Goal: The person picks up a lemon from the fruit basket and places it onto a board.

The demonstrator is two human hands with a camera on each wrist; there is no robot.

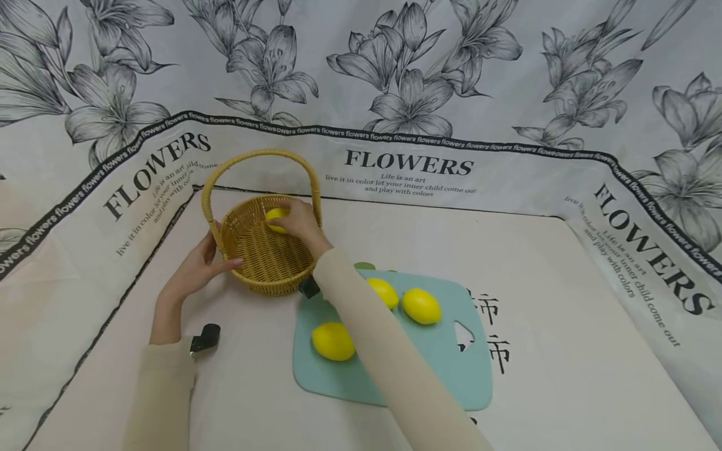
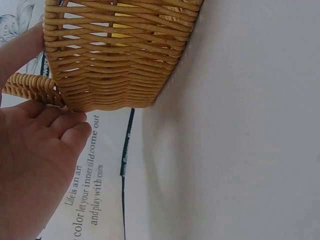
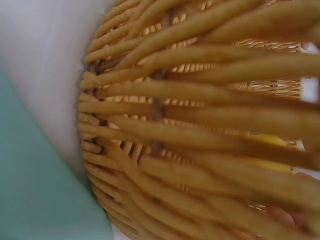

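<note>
A wicker basket (image 1: 269,287) with a tall arched handle stands at the left of the table. My left hand (image 1: 193,270) grips its left side, thumb over the rim. In the left wrist view, the fingers of that hand (image 2: 40,160) lie against the outside of the woven wall (image 2: 117,75), around the handle's base. Inside the basket, near its back right wall, my right hand (image 1: 301,222) holds a yellow lemon (image 1: 276,219). The right wrist view looks through the weave (image 3: 150,107), where part of the lemon (image 3: 270,150) shows beside blurred fingertips (image 3: 281,215).
A teal cutting board (image 1: 451,382) lies right of the basket, under my right forearm. On it are three lemons, one at front left (image 1: 331,341), one partly behind my sleeve (image 1: 383,293) and one farther right (image 1: 421,306). Something green (image 1: 365,266) peeks out behind the board.
</note>
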